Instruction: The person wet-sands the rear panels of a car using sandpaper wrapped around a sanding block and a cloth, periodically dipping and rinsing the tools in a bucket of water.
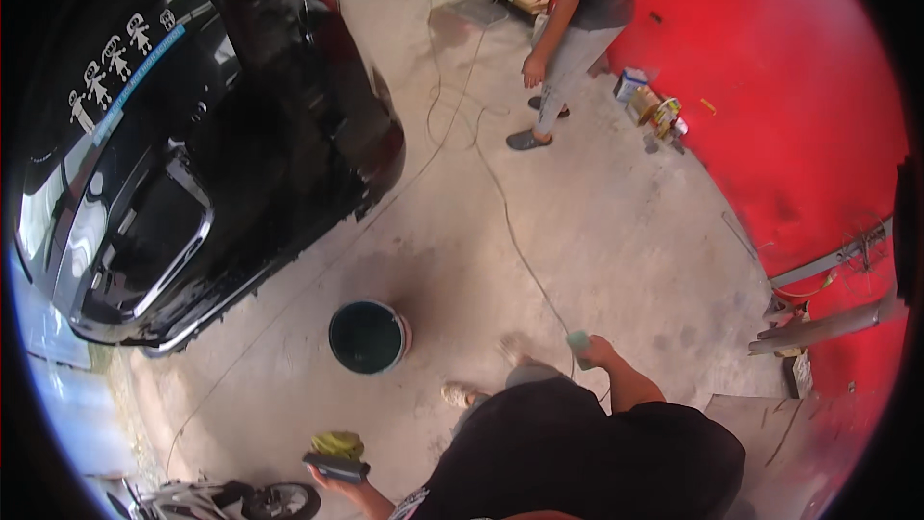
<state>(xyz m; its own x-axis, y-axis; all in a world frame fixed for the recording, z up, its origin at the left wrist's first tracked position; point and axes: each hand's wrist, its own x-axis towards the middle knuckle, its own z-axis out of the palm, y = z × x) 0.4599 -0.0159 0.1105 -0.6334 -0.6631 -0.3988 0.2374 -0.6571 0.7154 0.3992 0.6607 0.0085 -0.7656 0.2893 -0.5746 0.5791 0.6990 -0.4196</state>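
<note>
At the lower left, my left hand (333, 483) is closed around a dark, flat block-shaped thing (339, 467) whose exact kind I cannot make out. A crumpled yellow-green cloth (337, 444) lies against its upper side. My right hand (600, 353), out to the right of my body, grips a pale green sponge (577, 340). Between my hands and farther ahead, a round bucket (369, 337) with dark contents stands on the floor. The black car (279, 125) fills the left side, apart from both hands.
A co-worker (582, 19) stands at the far side beside the red wall (770, 67). Long thin cables (510, 221) run across the concrete floor. Boxes and bottles (650, 104) line the wall. A motorcycle (231, 501) is at lower left; a metal bar (828, 323) juts in at right.
</note>
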